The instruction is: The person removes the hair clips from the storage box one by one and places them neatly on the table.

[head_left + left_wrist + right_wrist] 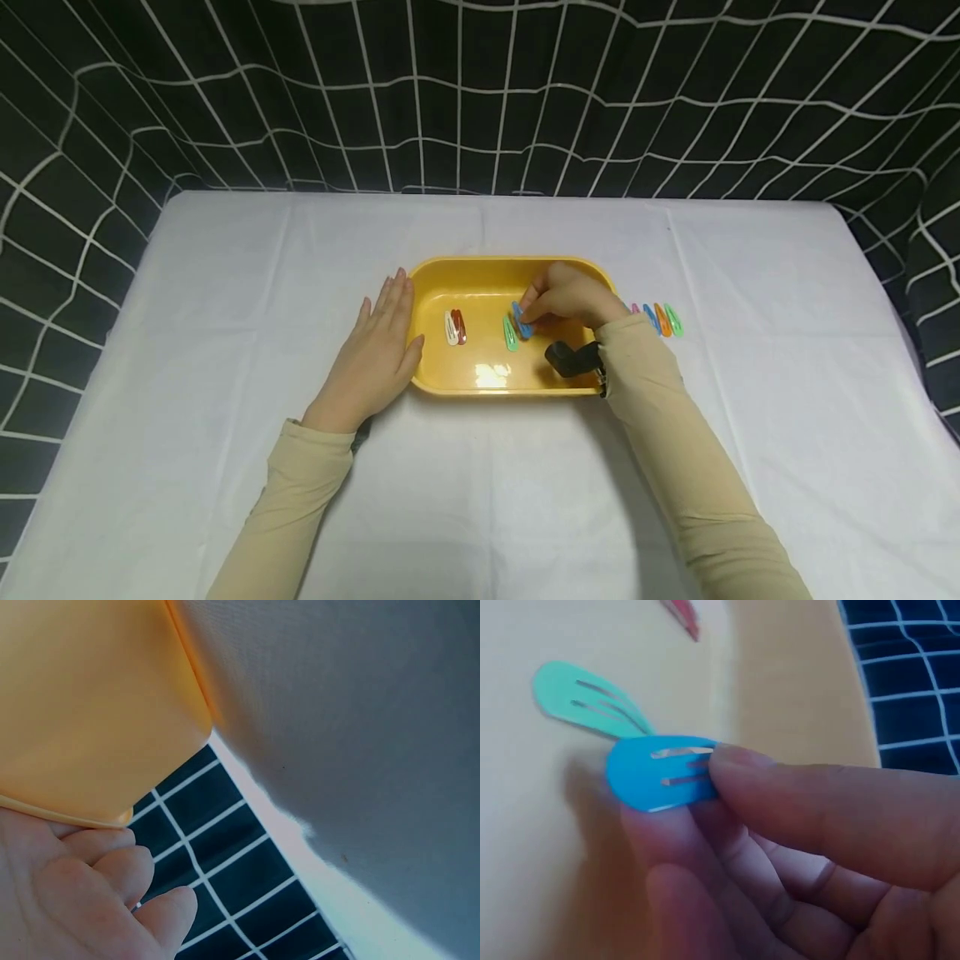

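Between thumb and fingers, my right hand [573, 298] pinches a blue hair clip [522, 321] [660, 772] inside the yellow tray [480, 383]. Just left of it a green clip [510, 333] [589, 701] lies on the tray floor; in the head view a small dark reddish clip part shows beside the blue one. Farther left in the tray are a white clip [451, 327] and a red clip [460, 327], side by side. My left hand [367, 358] rests with straight fingers against the tray's left edge, touching the rim in the left wrist view.
Right of the tray, a row of clips lies on the white cloth [787, 333]: pink, partly behind my right wrist, then blue [651, 318], orange [663, 320] and green [674, 321]. Dark netting [480, 100] stands behind the table.
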The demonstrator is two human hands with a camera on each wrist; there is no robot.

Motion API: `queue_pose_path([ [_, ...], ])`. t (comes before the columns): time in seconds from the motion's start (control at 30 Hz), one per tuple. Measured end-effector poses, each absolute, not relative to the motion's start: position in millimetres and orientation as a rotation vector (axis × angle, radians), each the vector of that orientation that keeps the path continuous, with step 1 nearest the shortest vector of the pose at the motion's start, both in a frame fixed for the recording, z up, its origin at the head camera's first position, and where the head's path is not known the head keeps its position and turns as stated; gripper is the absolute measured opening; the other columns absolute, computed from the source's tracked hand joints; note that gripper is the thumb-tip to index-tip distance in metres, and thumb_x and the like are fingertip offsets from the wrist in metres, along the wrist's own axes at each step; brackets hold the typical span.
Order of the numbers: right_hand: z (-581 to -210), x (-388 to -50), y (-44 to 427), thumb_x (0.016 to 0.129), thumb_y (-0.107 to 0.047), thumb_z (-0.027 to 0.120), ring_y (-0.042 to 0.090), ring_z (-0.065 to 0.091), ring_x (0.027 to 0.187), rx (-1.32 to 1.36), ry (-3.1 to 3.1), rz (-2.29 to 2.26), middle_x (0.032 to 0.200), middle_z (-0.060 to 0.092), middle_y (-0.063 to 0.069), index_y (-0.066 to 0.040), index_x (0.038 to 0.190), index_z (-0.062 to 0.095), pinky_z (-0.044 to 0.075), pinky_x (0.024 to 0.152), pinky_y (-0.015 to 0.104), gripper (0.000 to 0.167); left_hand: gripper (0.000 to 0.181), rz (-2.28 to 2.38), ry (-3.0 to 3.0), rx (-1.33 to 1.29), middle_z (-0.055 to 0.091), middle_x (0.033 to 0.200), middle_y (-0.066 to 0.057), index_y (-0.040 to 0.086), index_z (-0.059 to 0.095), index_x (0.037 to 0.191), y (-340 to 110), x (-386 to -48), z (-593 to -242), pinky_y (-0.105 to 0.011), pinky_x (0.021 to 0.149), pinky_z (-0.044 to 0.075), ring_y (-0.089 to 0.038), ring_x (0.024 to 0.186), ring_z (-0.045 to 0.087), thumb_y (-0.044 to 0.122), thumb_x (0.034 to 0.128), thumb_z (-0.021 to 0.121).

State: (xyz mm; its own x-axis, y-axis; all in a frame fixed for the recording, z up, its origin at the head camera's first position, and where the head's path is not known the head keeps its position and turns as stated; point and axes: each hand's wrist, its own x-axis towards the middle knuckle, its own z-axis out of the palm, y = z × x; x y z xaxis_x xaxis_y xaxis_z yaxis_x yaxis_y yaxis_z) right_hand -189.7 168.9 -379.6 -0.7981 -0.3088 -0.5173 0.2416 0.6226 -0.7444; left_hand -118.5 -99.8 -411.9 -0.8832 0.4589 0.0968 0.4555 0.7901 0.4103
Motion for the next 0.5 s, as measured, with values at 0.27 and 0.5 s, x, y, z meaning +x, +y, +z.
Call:
queue_pose_path([
  [0.27,-373,-184,180,0.082,0.001,0.066,0.010,0.061,0.063,-0.019,2.218,-1.248,0.069,0.064,0.002,0.012,0.090,0.063,0.053,0.065,0.022,0.014,0.064,0.668,2.972,0.765,0.003,0.156,-0.017,-0.007,0.011,0.148,-100,-119,-413,-0.047,0.114,0.006,-0.027,0.143,0.001,0.026,0.0989,0.036],
  [0.5,-367,-174,188,0.084,0.001,0.063,0.012,0.063,0.066,-0.053,2.216,-1.334,0.073,0.066,0.004,0.014,0.092,0.062,0.055,0.069,0.026,0.015,0.064,0.669,2.976,0.763,0.004,0.156,-0.016,-0.007,0.012,0.148,-100,-118,-413,-0.046,0.114,0.006,-0.026,0.143,0.002,0.026,0.0990,0.036],
])
